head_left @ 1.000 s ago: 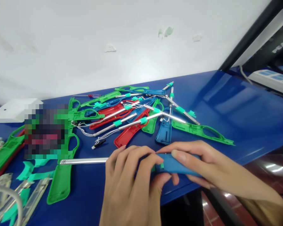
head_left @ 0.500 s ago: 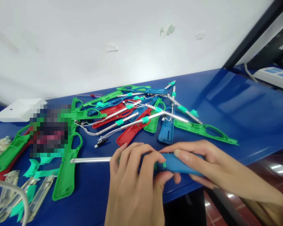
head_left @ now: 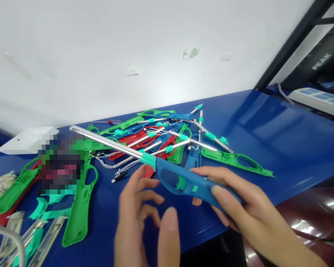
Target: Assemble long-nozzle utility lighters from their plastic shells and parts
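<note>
My right hand (head_left: pixel 247 200) is wrapped round the handle of a blue long-nosed gas lighter (head_left: pixel 193 183). Its metal tube (head_left: pixel 108 142) points up to the left, with a green collar where it meets the body. A green trigger shows inside the finger loop. Just below the loop, my left hand (head_left: pixel 139 222) is open, fingers apart and curved, with nothing in it. Behind the lighter lies a pile of loose lighter parts: a green handle half (head_left: pixel 233 160), a red handle half (head_left: pixel 132 137) and metal tubes (head_left: pixel 195 141) with green collars and white wires.
At the left are green handle halves (head_left: pixel 77 218), clear plastic pieces (head_left: pixel 48 237) and a white box (head_left: pixel 28 140). A blurred-out patch (head_left: pixel 62 163) hides part of the table there. A screwdriver (head_left: pixel 111 122) lies near the wall; a power strip (head_left: pixel 317 98) is at right.
My left hand has let go of the lighter's front part and dropped down, fingers spreading. The lighter's tube has tilted upward, its trigger and loop now uncovered. My right hand keeps its hold.
</note>
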Tool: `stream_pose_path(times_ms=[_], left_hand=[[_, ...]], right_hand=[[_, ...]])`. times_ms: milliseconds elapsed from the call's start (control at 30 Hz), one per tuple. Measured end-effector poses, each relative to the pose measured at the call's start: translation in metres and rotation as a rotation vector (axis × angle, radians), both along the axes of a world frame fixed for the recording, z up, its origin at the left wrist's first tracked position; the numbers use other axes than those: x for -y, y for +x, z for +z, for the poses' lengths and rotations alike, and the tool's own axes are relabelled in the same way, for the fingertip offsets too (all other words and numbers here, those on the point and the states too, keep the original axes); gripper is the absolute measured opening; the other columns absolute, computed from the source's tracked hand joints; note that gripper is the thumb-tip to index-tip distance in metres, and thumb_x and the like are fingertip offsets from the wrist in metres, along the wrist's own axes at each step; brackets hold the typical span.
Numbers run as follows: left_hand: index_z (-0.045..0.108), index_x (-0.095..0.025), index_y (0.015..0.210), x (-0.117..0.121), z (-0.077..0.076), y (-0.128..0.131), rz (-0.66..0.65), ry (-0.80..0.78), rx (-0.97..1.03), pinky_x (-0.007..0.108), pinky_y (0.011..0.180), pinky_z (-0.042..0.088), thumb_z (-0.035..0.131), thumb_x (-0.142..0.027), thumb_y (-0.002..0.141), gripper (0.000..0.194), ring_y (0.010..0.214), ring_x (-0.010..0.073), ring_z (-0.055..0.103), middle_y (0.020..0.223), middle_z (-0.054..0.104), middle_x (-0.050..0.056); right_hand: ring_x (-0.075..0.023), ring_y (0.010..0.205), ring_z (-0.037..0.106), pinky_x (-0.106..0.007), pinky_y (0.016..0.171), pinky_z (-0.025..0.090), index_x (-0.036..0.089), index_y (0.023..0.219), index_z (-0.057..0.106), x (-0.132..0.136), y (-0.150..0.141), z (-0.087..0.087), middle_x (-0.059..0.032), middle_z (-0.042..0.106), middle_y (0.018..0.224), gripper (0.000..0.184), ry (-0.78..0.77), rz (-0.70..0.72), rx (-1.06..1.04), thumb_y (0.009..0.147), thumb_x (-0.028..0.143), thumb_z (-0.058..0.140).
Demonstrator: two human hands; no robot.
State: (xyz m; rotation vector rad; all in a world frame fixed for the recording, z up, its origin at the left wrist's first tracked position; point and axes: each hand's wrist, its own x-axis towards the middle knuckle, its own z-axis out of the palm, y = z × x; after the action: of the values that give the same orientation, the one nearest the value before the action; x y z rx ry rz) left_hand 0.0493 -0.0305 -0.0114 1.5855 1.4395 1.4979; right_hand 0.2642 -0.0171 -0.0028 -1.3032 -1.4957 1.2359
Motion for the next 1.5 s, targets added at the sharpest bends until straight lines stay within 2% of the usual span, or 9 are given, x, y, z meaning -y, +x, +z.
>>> stream_pose_path(times_ms=[133, 233, 300, 367, 500, 700, 900, 1167, 1500], left_hand=[[0.073, -0.026, 0.139, -0.006, 0.005, 0.015, -0.284, -0.405, 0.330, 0.023, 0.059, 0.059, 0.067, -0.046, 0.111, 0.035, 0.065, 0.0154, 0.066, 0.082, 0.070, 0.002], [0.078, -0.025, 0.128, -0.011, 0.009, 0.020, -0.263, -0.498, 0.433, 0.017, 0.046, 0.044, 0.075, -0.049, 0.107, 0.033, 0.054, 0.0105, 0.051, 0.069, 0.058, -0.003], [0.079, -0.024, 0.125, -0.012, 0.009, 0.021, -0.248, -0.503, 0.455, 0.016, 0.044, 0.040, 0.077, -0.049, 0.105, 0.031, 0.051, 0.0089, 0.046, 0.067, 0.057, -0.004], [0.079, -0.024, 0.121, -0.013, 0.008, 0.022, -0.248, -0.497, 0.490, 0.015, 0.047, 0.044, 0.079, -0.046, 0.104, 0.027, 0.054, 0.0095, 0.053, 0.069, 0.062, -0.003], [0.077, -0.021, 0.112, -0.014, 0.008, 0.023, -0.227, -0.493, 0.549, 0.019, 0.051, 0.054, 0.081, -0.038, 0.100, 0.021, 0.062, 0.0141, 0.067, 0.079, 0.072, 0.002], [0.074, -0.020, 0.101, -0.014, 0.011, 0.025, -0.212, -0.528, 0.583, 0.019, 0.046, 0.050, 0.086, -0.033, 0.090, 0.021, 0.055, 0.0143, 0.065, 0.070, 0.066, -0.001], [0.070, -0.020, 0.095, -0.016, 0.018, 0.028, -0.177, -0.592, 0.720, 0.017, 0.048, 0.050, 0.086, -0.025, 0.082, 0.022, 0.056, 0.0113, 0.062, 0.071, 0.065, -0.003], [0.065, -0.020, 0.085, -0.013, 0.015, 0.020, -0.218, -0.582, 0.703, 0.014, 0.053, 0.048, 0.077, -0.026, 0.093, 0.015, 0.055, 0.0071, 0.048, 0.064, 0.053, -0.007], [0.064, -0.019, 0.084, -0.012, 0.015, 0.022, -0.171, -0.603, 0.696, 0.015, 0.053, 0.047, 0.077, -0.025, 0.090, 0.015, 0.054, 0.0068, 0.044, 0.063, 0.051, -0.008]], right_hand=[[-0.0208, 0.102, 0.080, -0.031, 0.089, 0.068, 0.047, 0.150, 0.069, 0.009, -0.007, -0.007, -0.0001, 0.079, 0.143, 0.037, 0.187, -0.010, 0.164, 0.115, 0.051, 0.058], [-0.0267, 0.144, 0.068, -0.044, 0.125, 0.054, 0.054, 0.163, 0.055, 0.015, -0.004, -0.018, 0.0053, 0.067, 0.162, 0.048, 0.215, 0.040, 0.205, 0.115, 0.047, 0.058], [-0.0293, 0.156, 0.058, -0.048, 0.132, 0.047, 0.054, 0.169, 0.048, 0.019, 0.001, -0.026, 0.0060, 0.057, 0.172, 0.057, 0.153, 0.079, 0.193, 0.113, 0.049, 0.061], [-0.0315, 0.160, 0.053, -0.051, 0.135, 0.043, 0.053, 0.171, 0.047, 0.020, 0.004, -0.032, 0.0062, 0.051, 0.176, 0.060, 0.107, 0.117, 0.159, 0.113, 0.050, 0.062], [-0.0352, 0.160, 0.052, -0.055, 0.134, 0.045, 0.051, 0.171, 0.047, 0.017, 0.004, -0.034, 0.0046, 0.050, 0.176, 0.065, 0.113, 0.134, 0.110, 0.109, 0.050, 0.067], [-0.0403, 0.152, 0.062, -0.053, 0.119, 0.063, 0.051, 0.166, 0.055, 0.017, -0.003, -0.036, 0.0000, 0.069, 0.159, 0.064, 0.189, 0.089, 0.146, 0.105, 0.046, 0.074], [-0.0424, 0.157, 0.056, -0.056, 0.121, 0.061, 0.050, 0.171, 0.048, 0.032, -0.003, -0.046, 0.0043, 0.057, 0.172, 0.067, 0.213, 0.081, 0.243, 0.108, 0.040, 0.069], [-0.0361, 0.150, 0.064, -0.043, 0.117, 0.063, 0.046, 0.175, 0.043, 0.036, -0.001, -0.050, 0.0040, 0.058, 0.171, 0.070, 0.278, 0.070, 0.387, 0.110, 0.036, 0.068], [-0.0267, 0.134, 0.077, -0.035, 0.112, 0.064, 0.042, 0.175, 0.043, 0.028, -0.002, -0.042, 0.0024, 0.065, 0.165, 0.069, 0.470, 0.094, 0.556, 0.111, 0.028, 0.062]])
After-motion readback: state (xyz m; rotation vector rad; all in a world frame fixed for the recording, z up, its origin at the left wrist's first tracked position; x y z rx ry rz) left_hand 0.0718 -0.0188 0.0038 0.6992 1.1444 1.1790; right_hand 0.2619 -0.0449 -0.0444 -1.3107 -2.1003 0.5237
